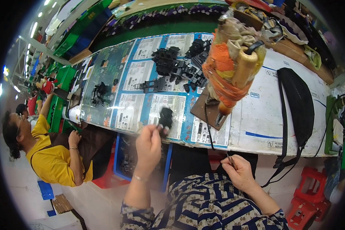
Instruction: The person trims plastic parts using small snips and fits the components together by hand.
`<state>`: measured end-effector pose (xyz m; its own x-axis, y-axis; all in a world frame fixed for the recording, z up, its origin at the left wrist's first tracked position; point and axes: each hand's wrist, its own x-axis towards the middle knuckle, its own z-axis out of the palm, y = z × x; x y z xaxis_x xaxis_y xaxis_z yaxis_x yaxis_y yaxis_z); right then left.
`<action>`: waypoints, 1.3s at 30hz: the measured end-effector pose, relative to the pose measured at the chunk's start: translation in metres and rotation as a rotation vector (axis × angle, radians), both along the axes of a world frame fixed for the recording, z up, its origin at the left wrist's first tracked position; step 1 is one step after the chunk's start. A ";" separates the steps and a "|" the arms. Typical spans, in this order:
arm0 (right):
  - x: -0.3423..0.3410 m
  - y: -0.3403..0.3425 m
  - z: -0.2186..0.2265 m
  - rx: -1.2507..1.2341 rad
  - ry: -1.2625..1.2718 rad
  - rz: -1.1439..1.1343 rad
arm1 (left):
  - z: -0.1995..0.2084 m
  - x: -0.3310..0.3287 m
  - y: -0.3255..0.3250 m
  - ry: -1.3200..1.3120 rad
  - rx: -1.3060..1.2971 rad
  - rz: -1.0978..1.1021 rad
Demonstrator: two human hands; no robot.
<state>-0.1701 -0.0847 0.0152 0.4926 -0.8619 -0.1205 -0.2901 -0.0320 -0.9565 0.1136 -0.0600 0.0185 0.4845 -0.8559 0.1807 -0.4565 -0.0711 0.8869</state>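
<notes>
My left hand (148,147) is closed in a pinch at the table's near edge. A black plastic part (166,117) sits at its fingertips, slightly blurred, above the printed sheets. Lower and to the right, in front of the table edge, my right hand (239,172) grips a slim dark pointed tool (230,160), its exact kind unclear. Farther back lies a pile of black plastic parts (166,61), with one longer black piece (152,85) nearer me. Another black cluster (100,94) rests to the left on the table.
A wooden-handled tool (244,67) with a metal tip stands bundled in orange wrapping, beside a brown plate (203,111). A black bag (298,107) lies right. Below the table is a blue crate (120,174). A person in yellow (59,159) sits left; red stools (308,195) stand lower right.
</notes>
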 end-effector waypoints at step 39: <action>-0.017 0.006 -0.014 -0.159 -0.048 0.078 | -0.001 -0.096 0.062 1.514 0.433 -0.528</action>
